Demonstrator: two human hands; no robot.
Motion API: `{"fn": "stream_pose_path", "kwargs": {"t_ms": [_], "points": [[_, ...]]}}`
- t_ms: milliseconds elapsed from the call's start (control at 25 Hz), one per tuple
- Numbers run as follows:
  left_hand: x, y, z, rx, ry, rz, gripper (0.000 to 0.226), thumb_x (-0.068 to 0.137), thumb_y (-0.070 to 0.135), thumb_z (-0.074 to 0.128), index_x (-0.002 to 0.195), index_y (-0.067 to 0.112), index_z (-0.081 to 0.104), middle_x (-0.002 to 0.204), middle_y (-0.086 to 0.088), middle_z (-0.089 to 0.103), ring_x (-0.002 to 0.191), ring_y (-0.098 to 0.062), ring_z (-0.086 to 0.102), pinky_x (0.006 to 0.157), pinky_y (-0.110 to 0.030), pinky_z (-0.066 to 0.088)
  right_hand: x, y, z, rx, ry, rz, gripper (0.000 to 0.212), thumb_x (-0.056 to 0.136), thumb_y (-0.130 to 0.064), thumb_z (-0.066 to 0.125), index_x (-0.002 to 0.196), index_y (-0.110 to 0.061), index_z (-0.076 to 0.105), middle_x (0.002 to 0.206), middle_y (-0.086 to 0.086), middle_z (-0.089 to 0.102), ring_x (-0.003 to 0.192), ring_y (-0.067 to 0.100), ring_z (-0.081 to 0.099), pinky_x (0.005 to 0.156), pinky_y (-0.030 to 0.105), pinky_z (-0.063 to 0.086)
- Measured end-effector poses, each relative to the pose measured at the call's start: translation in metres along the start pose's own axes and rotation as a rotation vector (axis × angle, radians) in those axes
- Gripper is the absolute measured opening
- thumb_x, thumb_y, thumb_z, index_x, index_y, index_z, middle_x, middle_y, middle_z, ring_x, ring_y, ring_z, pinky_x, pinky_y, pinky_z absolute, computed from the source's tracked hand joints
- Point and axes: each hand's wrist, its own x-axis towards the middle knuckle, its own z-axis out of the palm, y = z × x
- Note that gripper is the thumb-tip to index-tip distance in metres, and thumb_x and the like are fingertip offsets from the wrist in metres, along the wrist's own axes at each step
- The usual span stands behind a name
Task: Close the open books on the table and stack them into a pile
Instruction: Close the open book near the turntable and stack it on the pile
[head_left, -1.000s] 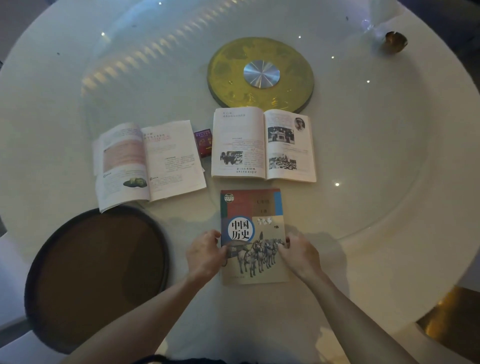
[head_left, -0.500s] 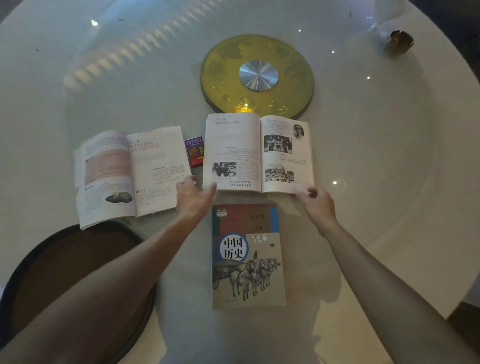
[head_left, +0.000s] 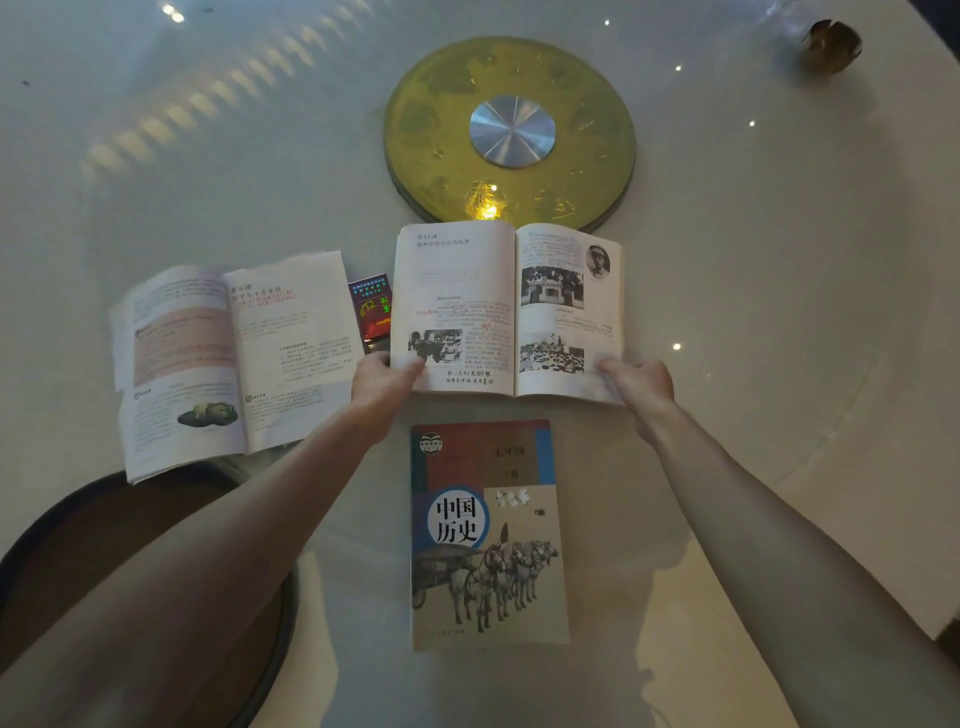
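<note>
The surface (head_left: 779, 312) is glossy glass, mirroring ceiling lights. The golden disc (head_left: 426, 130) looks like patterned metal; its hub (head_left: 511, 131) is brushed, silvery metal. The open books (head_left: 506, 306) show matt paper pages — the closed book (head_left: 488, 535) has a smooth printed cover.
</note>
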Motion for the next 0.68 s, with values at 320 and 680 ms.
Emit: {"fn": "stream_pose_path", "kwargs": {"t_ms": [320, 680], "points": [[-0.008, 0.009, -0.014, -0.247, -0.053, 0.046, 0.011, 0.089, 0.008, 0.069, 0.095, 0.01, 0.059, 0.11, -0.019, 0.073, 0.093, -0.03, 0.074, 0.079, -0.043, 0.063, -0.021, -0.02, -0.004, 0.255, -0.073, -0.011, 0.016, 0.08, -0.005, 0.071, 0.095, -0.008, 0.074, 0.1, 0.011, 0.076, 0.086, 0.025, 0.075, 0.081, 0.044, 0.064], [-0.054, 0.047, -0.018, -0.311, -0.247, 0.217, 0.039, 0.09, -0.001, 0.066, 0.126, 0.015, 0.063, 0.108, -0.006, 0.076, 0.096, -0.028, 0.075, 0.067, -0.037, 0.064, -0.077, -0.04, -0.017, 0.328, -0.257, -0.279, 0.026, 0.096, -0.002, 0.056, 0.11, -0.019, 0.068, 0.111, 0.003, 0.077, 0.087, 0.019, 0.077, 0.066, 0.033, 0.062]]}}
